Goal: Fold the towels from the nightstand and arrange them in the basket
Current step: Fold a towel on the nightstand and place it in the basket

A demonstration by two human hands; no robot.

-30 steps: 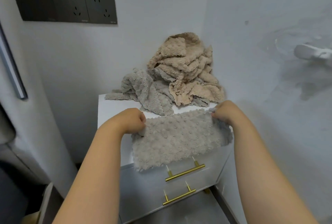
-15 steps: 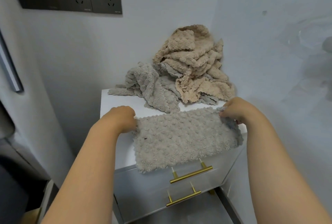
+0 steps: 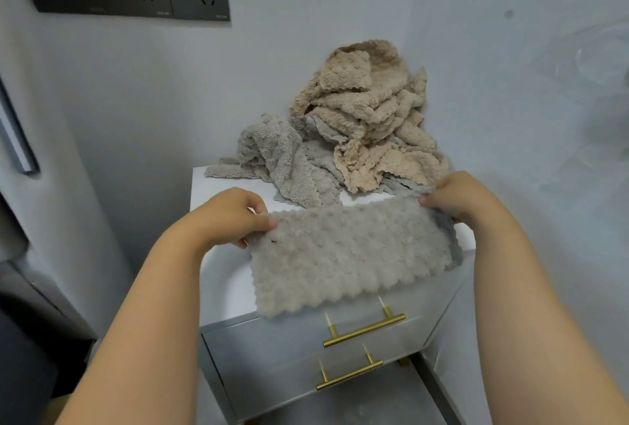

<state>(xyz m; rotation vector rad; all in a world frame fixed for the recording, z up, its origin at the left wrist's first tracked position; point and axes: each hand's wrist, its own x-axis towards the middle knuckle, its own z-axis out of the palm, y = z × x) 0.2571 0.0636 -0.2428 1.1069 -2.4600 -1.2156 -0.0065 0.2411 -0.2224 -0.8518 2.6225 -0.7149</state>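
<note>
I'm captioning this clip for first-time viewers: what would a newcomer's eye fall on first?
The grey towel, pinched at its top corners by the left hand and right hand and hanging as a strip over the front of the nightstand. Behind it, a crumpled pile of beige and grey towels fills the back corner. Below, two brass handles gleam on the drawers.

The grey towel (image 3: 350, 254) at centre was nubbly, fluffy cloth; the beige towels (image 3: 367, 125) above it looked equally plush. The nightstand (image 3: 228, 281) had a smooth white top, its drawer handles (image 3: 364, 331) shiny brass-coloured metal.
</note>
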